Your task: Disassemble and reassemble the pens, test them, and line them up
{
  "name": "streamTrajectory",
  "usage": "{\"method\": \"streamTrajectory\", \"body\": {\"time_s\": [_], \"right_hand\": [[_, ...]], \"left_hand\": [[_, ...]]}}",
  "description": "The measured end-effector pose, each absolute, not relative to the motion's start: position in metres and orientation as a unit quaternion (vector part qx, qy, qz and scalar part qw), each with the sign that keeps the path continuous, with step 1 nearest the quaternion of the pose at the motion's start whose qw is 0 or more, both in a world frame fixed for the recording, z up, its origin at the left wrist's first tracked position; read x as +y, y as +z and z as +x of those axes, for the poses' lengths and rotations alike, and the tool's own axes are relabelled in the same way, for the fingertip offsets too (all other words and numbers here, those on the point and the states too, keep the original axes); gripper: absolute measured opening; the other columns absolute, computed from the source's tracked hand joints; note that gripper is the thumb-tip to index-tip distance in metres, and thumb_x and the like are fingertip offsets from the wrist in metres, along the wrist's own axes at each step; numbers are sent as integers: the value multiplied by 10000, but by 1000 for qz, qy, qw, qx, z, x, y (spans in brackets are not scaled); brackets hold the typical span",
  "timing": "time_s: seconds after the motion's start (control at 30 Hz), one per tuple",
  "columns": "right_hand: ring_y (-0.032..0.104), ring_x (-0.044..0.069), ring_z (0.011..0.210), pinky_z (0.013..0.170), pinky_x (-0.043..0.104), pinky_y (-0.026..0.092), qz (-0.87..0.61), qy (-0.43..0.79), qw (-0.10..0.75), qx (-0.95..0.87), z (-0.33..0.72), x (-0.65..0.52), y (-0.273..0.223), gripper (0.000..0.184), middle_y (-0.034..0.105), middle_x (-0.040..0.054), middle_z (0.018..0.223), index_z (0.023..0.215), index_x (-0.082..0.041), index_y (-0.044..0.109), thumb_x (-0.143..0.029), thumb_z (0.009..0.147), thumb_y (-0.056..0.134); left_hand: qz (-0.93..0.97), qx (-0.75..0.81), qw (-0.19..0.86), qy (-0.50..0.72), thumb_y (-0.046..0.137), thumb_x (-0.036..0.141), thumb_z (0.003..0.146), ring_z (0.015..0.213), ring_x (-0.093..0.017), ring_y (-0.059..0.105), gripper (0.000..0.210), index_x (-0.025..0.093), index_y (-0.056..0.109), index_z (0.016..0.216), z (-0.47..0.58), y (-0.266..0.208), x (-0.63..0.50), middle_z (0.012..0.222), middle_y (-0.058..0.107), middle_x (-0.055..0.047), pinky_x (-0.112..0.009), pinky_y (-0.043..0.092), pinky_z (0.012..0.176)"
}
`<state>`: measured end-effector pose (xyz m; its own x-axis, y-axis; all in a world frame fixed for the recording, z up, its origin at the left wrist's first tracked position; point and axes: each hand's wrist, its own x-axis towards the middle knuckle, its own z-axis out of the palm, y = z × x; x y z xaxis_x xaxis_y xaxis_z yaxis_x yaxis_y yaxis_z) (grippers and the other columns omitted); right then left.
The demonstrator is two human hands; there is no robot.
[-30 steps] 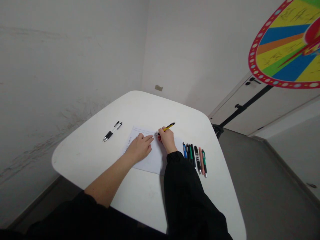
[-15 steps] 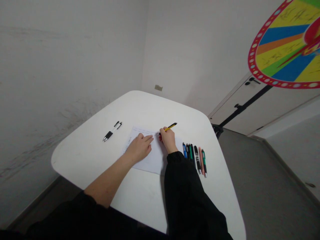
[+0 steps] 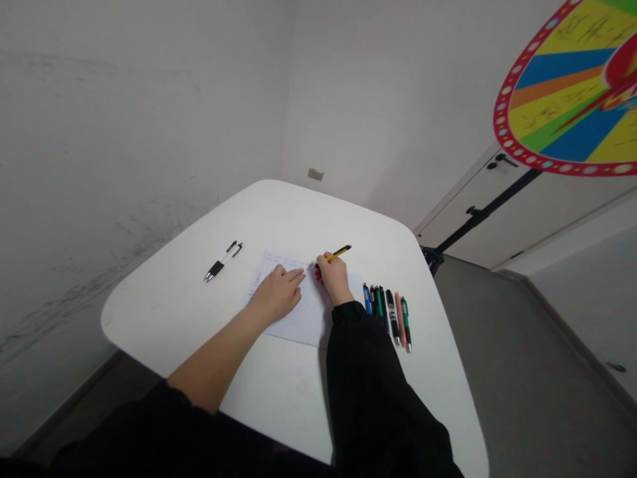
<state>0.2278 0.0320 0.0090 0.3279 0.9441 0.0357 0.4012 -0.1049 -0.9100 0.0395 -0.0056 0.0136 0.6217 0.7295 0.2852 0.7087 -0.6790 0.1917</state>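
Observation:
A sheet of white paper [image 3: 298, 325] with handwriting along its top and left side lies on the white table [image 3: 279, 398]. My left hand [image 3: 279, 292] rests on the paper with its fingers stretched out towards the right. Just right of those fingertips, my right hand [image 3: 334, 275] is closed round a yellow and black pen [image 3: 339, 253]. The pen leans, its lower end down at the paper and its black top pointing up to the right. Beneath my right hand and sleeve, part of the sheet is hidden.
Several pens and markers [image 3: 393, 317] lie side by side right of the paper, partly behind my right sleeve. Two white and black pens [image 3: 219, 265] lie on the left. A colourful prize wheel [image 3: 572, 99] on a black stand rises beyond the table's right edge. Walls stand behind and left.
Almost nothing differs. The top of the pen in my right hand has shifted very slightly left; my left hand stays in place on the paper.

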Motion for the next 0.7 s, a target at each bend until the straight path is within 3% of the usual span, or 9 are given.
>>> {"method": "streamTrajectory", "body": {"time_s": [0.7], "right_hand": [[539,139,422,483,223,424,-684,290,430,-513,227,31,13,193,537,-47,465,652,-243,505,-299,836,487]], "left_hand": [[900,400,34,168,509,214,982,1130,-296,545,442,219,629,1408,40,15,-6,1498,615,-41,-461,490,989]]}}
